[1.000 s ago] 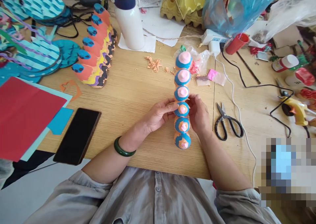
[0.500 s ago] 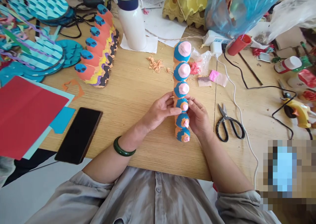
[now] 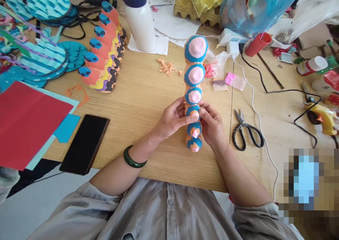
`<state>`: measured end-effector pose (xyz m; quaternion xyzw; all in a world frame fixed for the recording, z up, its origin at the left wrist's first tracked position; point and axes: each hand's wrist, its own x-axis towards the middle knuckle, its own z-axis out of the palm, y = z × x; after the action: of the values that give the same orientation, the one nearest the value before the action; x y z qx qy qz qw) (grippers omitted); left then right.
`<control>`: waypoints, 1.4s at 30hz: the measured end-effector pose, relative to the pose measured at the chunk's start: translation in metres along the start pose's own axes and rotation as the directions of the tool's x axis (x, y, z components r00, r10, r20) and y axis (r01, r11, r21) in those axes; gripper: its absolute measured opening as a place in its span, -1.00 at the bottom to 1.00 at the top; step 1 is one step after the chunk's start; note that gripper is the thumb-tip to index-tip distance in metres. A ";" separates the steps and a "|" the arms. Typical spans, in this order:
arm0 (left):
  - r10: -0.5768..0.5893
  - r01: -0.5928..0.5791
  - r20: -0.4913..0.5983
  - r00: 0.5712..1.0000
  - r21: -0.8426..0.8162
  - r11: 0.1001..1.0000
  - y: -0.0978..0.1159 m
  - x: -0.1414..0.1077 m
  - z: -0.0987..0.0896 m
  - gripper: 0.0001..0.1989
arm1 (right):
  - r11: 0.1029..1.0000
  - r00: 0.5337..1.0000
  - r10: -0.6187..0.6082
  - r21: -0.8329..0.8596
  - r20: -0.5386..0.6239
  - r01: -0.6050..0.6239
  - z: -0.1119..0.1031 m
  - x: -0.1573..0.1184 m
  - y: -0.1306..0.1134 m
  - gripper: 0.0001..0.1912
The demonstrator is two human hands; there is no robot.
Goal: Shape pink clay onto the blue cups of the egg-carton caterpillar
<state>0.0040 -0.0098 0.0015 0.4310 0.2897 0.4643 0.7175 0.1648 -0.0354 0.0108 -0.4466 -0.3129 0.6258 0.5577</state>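
Observation:
A long strip of egg carton (image 3: 194,76), its bumps covered in orange and blue with pink clay tips, is held up over the table. My left hand (image 3: 174,120) grips its left side, thumb lying across a lower bump near the pink tip. On the opposite side my right hand (image 3: 210,121) holds the strip, with its thumb pressing by the same bump and fingers partly hidden behind. Orange scraps (image 3: 166,67) lie on the table beyond the strip. Black-handled scissors (image 3: 245,129) rest open to the right of my right hand.
A finished-looking row of orange carton cups (image 3: 102,56) stands left of a white bottle (image 3: 139,21). A phone (image 3: 84,144) and red paper (image 3: 34,123) lie at the left. White and black cables, a power strip (image 3: 227,39) and a yellow glue gun (image 3: 323,116) occupy the right.
The strip's far end has tilted up toward the camera, so its upper bumps look larger. My left thumb has shifted slightly right over the bump. Both hands keep their hold.

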 end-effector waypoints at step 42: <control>-0.115 0.120 0.060 0.992 -0.103 0.987 -0.002 0.004 -0.004 -0.46 | 0.998 0.998 0.055 -0.025 0.044 -0.053 0.002 -0.002 -0.005 -0.56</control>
<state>0.0029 -0.0047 -0.0023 0.3866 0.2698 0.4241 0.7732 0.1653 -0.0361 0.0159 -0.4475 -0.3204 0.6466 0.5282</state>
